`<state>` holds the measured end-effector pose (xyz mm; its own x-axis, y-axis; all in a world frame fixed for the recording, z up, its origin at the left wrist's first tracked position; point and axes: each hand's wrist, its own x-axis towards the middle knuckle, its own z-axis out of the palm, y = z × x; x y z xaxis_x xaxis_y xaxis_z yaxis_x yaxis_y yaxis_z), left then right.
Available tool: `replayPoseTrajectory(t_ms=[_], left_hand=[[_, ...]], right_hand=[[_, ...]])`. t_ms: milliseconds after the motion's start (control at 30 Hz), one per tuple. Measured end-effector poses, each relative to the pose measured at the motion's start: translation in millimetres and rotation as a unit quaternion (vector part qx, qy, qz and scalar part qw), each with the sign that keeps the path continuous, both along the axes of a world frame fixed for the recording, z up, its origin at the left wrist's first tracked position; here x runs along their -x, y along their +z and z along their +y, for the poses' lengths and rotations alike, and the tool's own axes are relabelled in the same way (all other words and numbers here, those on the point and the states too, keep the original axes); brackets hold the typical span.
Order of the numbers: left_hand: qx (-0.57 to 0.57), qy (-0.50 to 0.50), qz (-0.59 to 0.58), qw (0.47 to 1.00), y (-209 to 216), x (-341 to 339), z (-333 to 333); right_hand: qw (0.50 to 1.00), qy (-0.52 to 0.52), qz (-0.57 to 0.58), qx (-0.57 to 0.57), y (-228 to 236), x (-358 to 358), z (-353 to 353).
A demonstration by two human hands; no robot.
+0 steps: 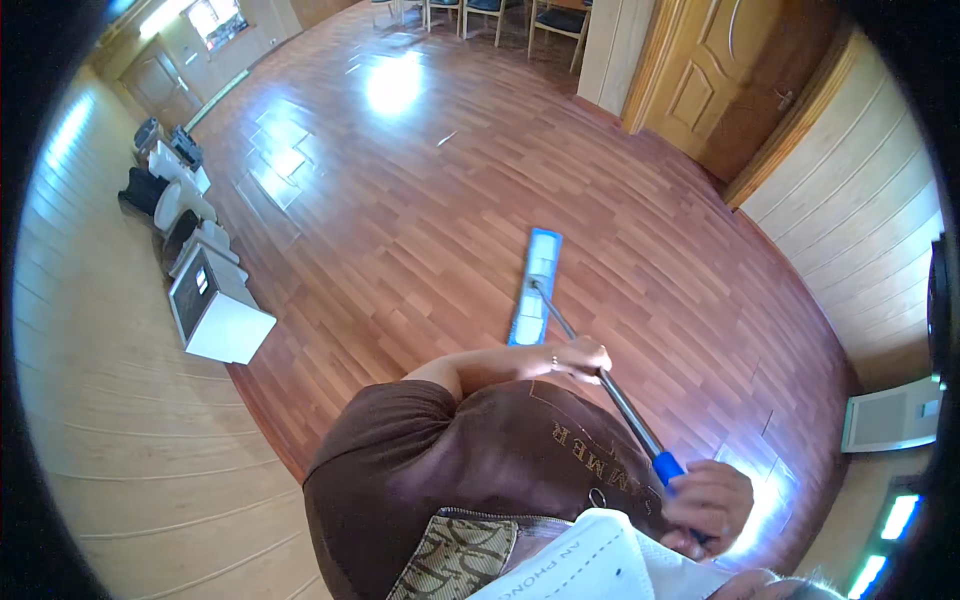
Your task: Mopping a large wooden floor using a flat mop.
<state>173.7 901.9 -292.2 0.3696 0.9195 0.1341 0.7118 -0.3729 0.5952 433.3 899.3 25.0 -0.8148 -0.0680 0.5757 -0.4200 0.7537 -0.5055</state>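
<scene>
Reddish-brown wood-plank floor, glossy with reflected light, between pale panelled walls; lying on it, a flat rectangular blue-and-white mop head; left hand with fingers wrapped round slim grey metal pole; right hand with fingers curled round blue plastic grip; white box-shaped unit at left, yellow-brown wooden door at right

Brown wood-look flr w/ glare, chairs at far edge, pale wall L edge, panelled dr R edge
</scene>
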Motion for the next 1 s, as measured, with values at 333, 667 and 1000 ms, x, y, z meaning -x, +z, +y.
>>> replayPoseTrajectory(t_ms=[333,667,1000], left_hand=[[0.028,-0.151,0.036,0.987,27,-60,52],[-0.010,0.008,-0.019,1.000,-7,75,47],[0.019,0.334,-0.061,0.940,-69,282,-5]], right_hand=[[0.997,-0.001,-0.054,-0.046,50,-47,15],[0.979,-0.003,0.150,0.138,-56,53,47],[0.954,-0.001,0.028,0.300,-127,242,37]])
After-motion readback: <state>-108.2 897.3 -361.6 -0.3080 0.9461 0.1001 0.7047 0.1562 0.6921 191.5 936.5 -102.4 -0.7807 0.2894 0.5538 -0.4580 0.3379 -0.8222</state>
